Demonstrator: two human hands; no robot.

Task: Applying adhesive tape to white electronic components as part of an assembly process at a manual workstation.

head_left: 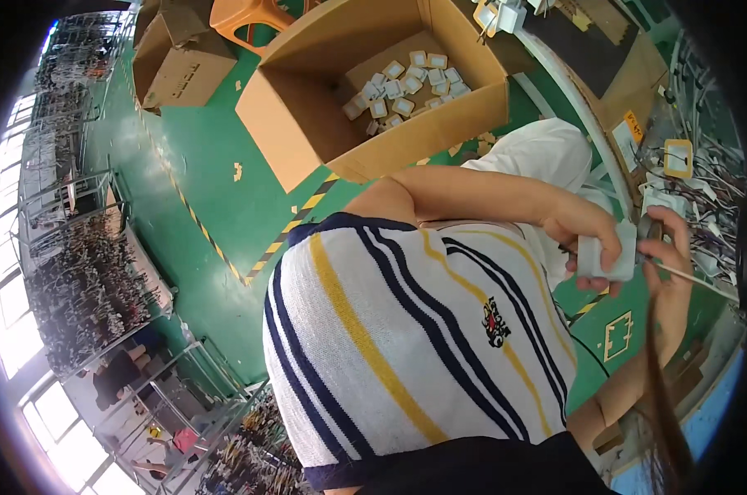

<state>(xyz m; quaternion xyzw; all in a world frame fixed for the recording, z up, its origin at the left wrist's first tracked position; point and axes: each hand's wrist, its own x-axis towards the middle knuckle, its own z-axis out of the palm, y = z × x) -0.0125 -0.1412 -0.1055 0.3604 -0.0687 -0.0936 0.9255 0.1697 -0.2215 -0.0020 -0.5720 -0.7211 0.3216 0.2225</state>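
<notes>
My left hand (pixel 589 229) is closed around a small white square device (pixel 606 259), thumb across its face and fingers beneath. Close beside it, my right hand (pixel 672 257) has its thumb and fingers bent against the device's edge, at a small dark grey part (pixel 647 231). A thin white cable (pixel 697 282) runs from between the right fingers toward the bench side. Exactly what the right fingertips pinch is partly hidden; the cable passes through them. Near the hands, a white device with a yellow rim (pixel 678 158) rests among tangled cables (pixel 707 206).
A large open cardboard box (pixel 427 144) holds several white square devices (pixel 403 106). Behind it are an orange stool (pixel 249 18) and another cardboard box (pixel 188 73). The workbench edge (pixel 584 99) curves along the right. Striped tape (pixel 295 219) marks the green floor. Other people are in the distance.
</notes>
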